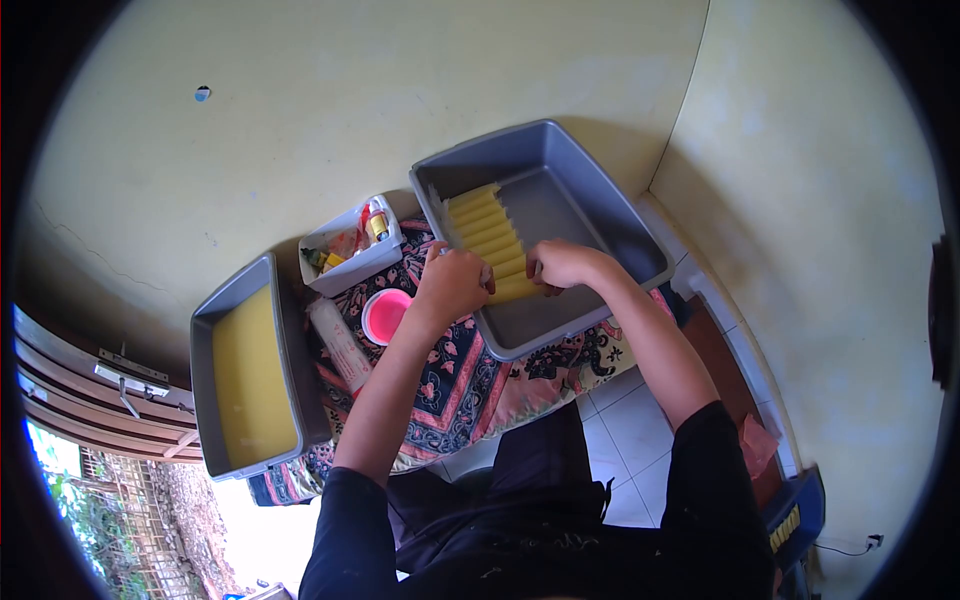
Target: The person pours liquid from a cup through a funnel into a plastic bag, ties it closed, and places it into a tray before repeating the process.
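Note:
Inside a grey plastic bin (pixel 590 220), several yellow-filled plastic tubes (pixel 482 222) lie side by side in a row along its left part. At the near end of this row, my left hand (pixel 455 284) is over the bin's left rim, its fingers closed around one end of a tube. My right hand (pixel 565 266) reaches in from the right, with thumb and fingers pinched at the other end of the nearest yellow-filled tube (pixel 512 287). My fingers partly cover both ends of that tube.
A second grey bin (pixel 200 385) at left holds yellow liquid (pixel 250 380). Between the bins are a white basket (pixel 352 268) with small bottles, a pink bowl (pixel 384 315) and a packet of clear plastic bags (pixel 340 343). A patterned cloth (pixel 450 385) covers the table; walls stand behind and right.

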A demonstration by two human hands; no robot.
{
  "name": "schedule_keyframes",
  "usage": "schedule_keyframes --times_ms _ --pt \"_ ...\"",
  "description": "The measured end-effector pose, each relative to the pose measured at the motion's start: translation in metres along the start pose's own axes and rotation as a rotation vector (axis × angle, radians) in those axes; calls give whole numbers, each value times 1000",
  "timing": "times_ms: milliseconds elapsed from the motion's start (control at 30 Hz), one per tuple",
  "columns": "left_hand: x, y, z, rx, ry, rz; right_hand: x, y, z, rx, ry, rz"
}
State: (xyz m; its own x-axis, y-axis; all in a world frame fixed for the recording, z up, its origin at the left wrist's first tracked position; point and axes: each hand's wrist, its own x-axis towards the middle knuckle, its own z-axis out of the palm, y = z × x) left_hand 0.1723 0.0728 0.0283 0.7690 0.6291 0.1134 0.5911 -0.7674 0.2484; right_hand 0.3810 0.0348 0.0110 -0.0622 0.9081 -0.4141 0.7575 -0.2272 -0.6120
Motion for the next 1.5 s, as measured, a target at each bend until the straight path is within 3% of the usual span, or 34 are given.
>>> schedule_keyframes --times_ms 67,200,267,333,500,667,1067,1367,1500 --pt "5 0 4 80 -110 -19 12 3 2 -118 -128 -14" --pt "16 -1 13 286 -273 -21 19 6 5 -206 -128 -2" --pt "19 2 10 329 -340 -39 23 17 15 -350 30 -116" --pt "20 7 1 323 -432 -35 17 16 13 -352 58 -62" --pt "21 -1 9 310 -423 -11 16 11 14 -443 92 87" --pt "17 -5 10 298 -393 58 18 12 21 -444 -62 53" --pt "16 2 7 340 -391 35 22 31 17 -371 -161 -99" --pt "11 -4 12 296 -327 67 14 10 16 -334 -99 6" --pt "6 -11 14 105 -198 127 11 11 12 -342 -10 -28"
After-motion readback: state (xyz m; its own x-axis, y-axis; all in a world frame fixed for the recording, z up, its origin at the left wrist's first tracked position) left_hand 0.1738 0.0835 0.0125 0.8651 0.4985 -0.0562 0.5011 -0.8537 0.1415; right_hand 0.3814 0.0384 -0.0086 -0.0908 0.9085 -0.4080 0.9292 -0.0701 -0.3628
